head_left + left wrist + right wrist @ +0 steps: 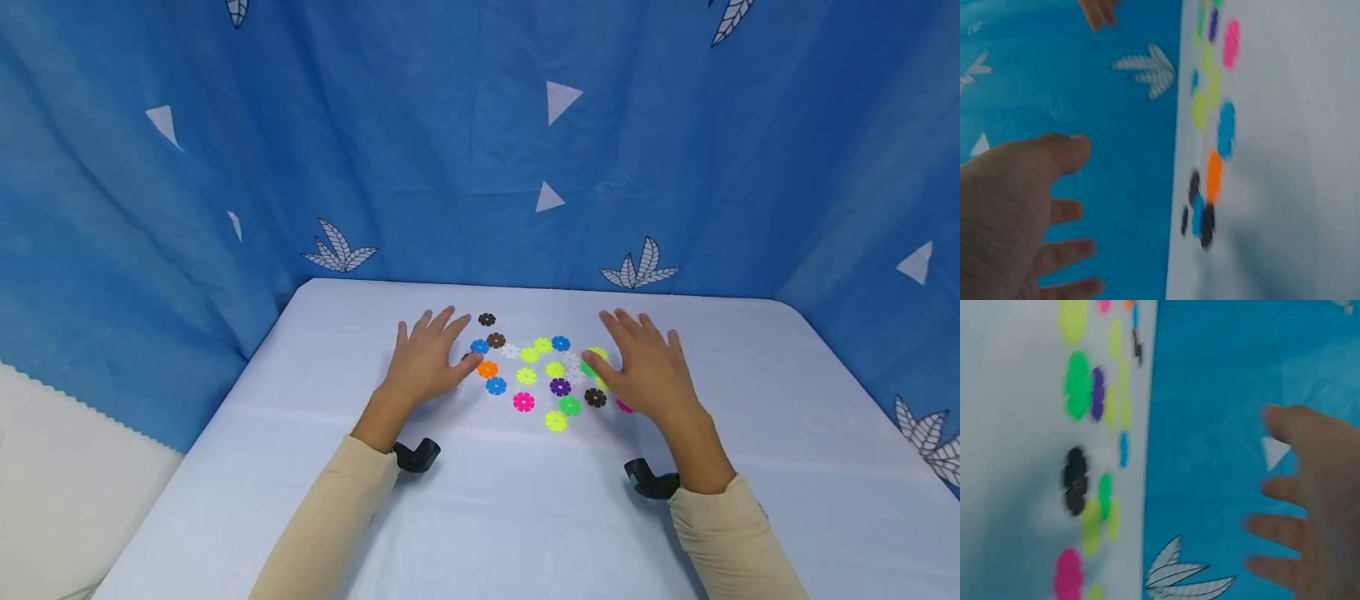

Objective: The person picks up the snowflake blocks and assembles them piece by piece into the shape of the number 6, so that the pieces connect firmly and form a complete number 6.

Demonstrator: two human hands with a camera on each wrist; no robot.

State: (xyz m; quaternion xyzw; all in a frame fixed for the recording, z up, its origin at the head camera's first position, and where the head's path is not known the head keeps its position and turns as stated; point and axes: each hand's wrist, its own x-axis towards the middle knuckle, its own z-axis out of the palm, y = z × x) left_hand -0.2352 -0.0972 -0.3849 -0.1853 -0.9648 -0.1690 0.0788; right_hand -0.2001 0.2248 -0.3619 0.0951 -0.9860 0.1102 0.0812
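Several small notched plastic discs lie spread over the middle of the white table, among them an orange disc (487,369), a purple disc (560,387), a pink disc (523,402) and a dark brown disc (596,397). My left hand (425,358) hovers at the left side of the discs with its fingers spread, holding nothing. On the other side, my right hand (649,367) is held over the right edge of the discs, fingers apart, and hides some of them. Both wrist views show the left thumb (1063,156) and right thumb (1297,428) raised above the discs, touching none.
The white tabletop (517,517) reaches back to a blue curtain (450,167) printed with leaves and triangles. A black wrist camera mount (418,456) sits by the left wrist and another black mount (649,480) by the right. A pale surface (67,483) shows at the lower left.
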